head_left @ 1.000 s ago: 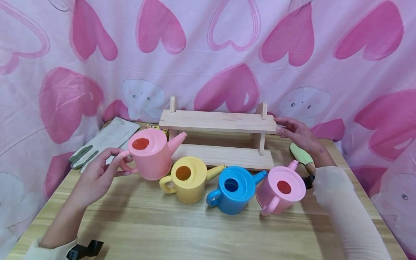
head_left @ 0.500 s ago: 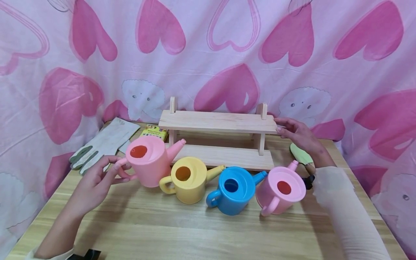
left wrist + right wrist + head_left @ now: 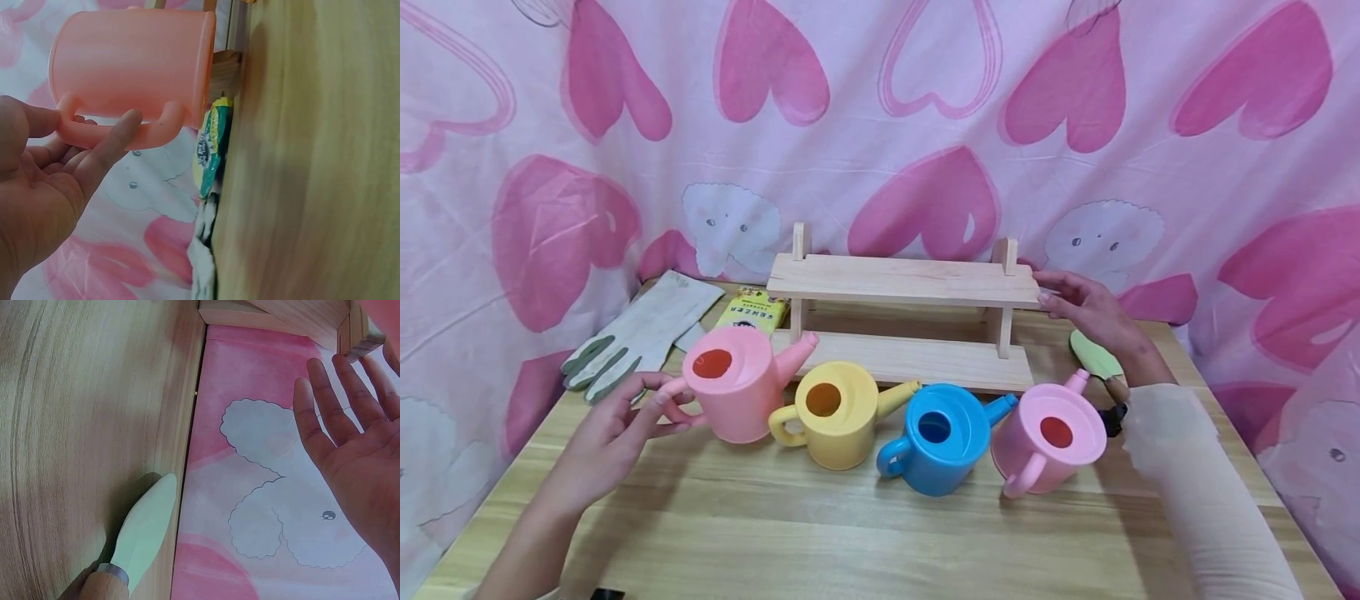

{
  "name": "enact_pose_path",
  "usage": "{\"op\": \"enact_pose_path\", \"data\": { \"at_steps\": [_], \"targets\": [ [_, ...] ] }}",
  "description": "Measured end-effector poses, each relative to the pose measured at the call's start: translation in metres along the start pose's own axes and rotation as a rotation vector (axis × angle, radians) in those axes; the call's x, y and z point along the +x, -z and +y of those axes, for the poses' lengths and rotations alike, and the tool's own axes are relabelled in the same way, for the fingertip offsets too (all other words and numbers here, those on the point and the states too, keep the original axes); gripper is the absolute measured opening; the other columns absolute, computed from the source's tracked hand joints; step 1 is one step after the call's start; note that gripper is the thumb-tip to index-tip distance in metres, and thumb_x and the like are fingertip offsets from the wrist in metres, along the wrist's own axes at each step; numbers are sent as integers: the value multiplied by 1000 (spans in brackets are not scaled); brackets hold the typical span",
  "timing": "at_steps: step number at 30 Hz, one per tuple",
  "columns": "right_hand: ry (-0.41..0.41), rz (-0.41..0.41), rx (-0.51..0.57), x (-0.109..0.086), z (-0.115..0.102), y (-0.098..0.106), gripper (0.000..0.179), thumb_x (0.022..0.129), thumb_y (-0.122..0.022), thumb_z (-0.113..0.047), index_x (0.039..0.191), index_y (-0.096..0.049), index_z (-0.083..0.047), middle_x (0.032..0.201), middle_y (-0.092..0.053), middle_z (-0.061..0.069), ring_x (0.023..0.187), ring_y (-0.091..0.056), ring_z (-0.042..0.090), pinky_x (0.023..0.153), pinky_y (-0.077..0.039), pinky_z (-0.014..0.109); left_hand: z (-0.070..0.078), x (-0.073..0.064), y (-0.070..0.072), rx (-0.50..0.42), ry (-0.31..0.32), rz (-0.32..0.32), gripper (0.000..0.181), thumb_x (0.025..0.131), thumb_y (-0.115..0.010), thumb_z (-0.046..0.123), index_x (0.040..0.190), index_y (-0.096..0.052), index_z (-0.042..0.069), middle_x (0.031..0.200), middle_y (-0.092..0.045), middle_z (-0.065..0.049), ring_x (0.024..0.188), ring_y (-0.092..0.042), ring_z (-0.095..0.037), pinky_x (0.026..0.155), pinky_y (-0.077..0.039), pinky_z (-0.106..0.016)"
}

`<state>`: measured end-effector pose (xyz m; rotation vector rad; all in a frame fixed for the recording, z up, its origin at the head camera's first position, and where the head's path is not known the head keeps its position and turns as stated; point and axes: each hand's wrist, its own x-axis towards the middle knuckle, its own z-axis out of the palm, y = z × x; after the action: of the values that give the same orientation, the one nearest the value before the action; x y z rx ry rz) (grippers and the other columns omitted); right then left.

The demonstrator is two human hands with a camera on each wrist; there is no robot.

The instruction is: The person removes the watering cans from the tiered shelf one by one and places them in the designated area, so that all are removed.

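My left hand point(image 3: 613, 442) grips the handle of a pink watering can point(image 3: 737, 408), thumb and fingers around it. In the left wrist view this can point(image 3: 131, 62) is held a little above the tabletop, its spout hidden. To its right stand a yellow watering can point(image 3: 841, 437), a blue one point(image 3: 946, 458) and a second pink one point(image 3: 1037, 446). Behind them is a two-tier wooden rack point(image 3: 902, 279). With fingers fairly straight, my right hand point(image 3: 1093, 317) touches the right end of the upper shelf; the right wrist view shows its fingertips point(image 3: 339, 361) at the wood.
A work glove point(image 3: 647, 333) and a yellow packet point(image 3: 756, 310) lie at the back left. Below my right forearm is a trowel point(image 3: 147, 522) with a pale green blade and wooden handle. A pink heart-patterned curtain point(image 3: 925, 125) hangs close behind the table.
My left hand has lowered the pink watering can and drawn it slightly left and nearer, uncovering more of the yellow packet. The right hand and the rack stay where they were.
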<state>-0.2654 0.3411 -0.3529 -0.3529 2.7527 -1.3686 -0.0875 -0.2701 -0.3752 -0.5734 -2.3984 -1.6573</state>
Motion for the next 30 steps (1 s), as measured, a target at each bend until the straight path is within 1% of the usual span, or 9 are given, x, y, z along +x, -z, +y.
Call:
{"op": "enact_pose_path", "data": {
  "at_steps": [2, 5, 9, 12, 16, 18, 23, 25, 30],
  "targets": [
    [-3, -3, -2, 0, 0, 0, 53, 104, -62, -36, 153, -50, -18, 146, -54, 9, 119, -55, 21, 94, -53, 34, -3, -1, -1, 1, 26, -2, 15, 107, -46, -6, 119, -54, -11, 108, -66, -10, 85, -70, -23, 79, -61, -33],
    [-3, -5, 5, 1, 1, -1, 53, 104, -63, -35, 153, -50, -18, 146, -54, 10, 120, -54, 21, 92, -52, 28, -7, -2, -2, -36, 59, -11, 16, 107, -47, -4, 120, -54, -11, 108, -66, -8, 87, -70, -24, 80, -61, -34],
    [0, -2, 10, 1, 1, -1, 53, 104, -62, -34, 153, -50, -17, 146, -55, 10, 118, -55, 21, 90, -52, 25, -12, -3, -3, -100, 61, -43, 18, 107, -45, -6, 122, -52, -12, 105, -64, -16, 91, -71, -26, 84, -60, -35],
    [0, -2, 9, 1, 1, -1, 53, 104, -62, -35, 153, -50, -17, 146, -55, 10, 118, -55, 20, 91, -52, 27, -16, -5, -6, -90, 72, -56, 19, 108, -45, -3, 124, -51, -11, 101, -63, -18, 95, -71, -24, 85, -59, -32],
    [-5, -1, 7, 0, 1, -1, 54, 104, -62, -36, 153, -49, -17, 146, -55, 10, 119, -55, 21, 91, -52, 27, -20, -6, -8, -114, 108, -62, 20, 110, -43, 2, 124, -49, -11, 101, -61, -23, 95, -74, -29, 85, -59, -35],
    [-9, 2, 3, 0, 1, -1, 54, 104, -62, -37, 153, -49, -17, 146, -55, 11, 119, -55, 22, 90, -52, 24, -21, -6, -8, -148, 123, -67, 21, 111, -42, 2, 124, -48, -13, 102, -58, -30, 94, -74, -36, 87, -58, -38],
    [-14, 5, 0, 0, 1, -1, 55, 104, -63, -38, 153, -49, -17, 145, -55, 11, 118, -56, 21, 88, -52, 23, -21, -6, -7, -69, 157, -81, 21, 111, -44, 7, 125, -50, -7, 110, -58, -30, 98, -73, -30, 85, -60, -36],
    [-12, 5, 2, 1, 1, -1, 55, 104, -63, -37, 153, -49, -17, 145, -55, 11, 117, -57, 21, 88, -52, 22, -21, -6, -6, -29, 155, -92, 20, 111, -44, 7, 126, -50, -5, 114, -60, -26, 99, -72, -28, 84, -60, -35],
    [-14, 8, 10, 1, 2, 0, 54, 104, -63, -36, 153, -50, -17, 145, -56, 11, 116, -57, 19, 87, -52, 20, -23, -4, -3, 32, 116, -109, 21, 109, -47, 3, 128, -54, -3, 114, -62, -21, 99, -72, -24, 83, -61, -32]
  ]
}}
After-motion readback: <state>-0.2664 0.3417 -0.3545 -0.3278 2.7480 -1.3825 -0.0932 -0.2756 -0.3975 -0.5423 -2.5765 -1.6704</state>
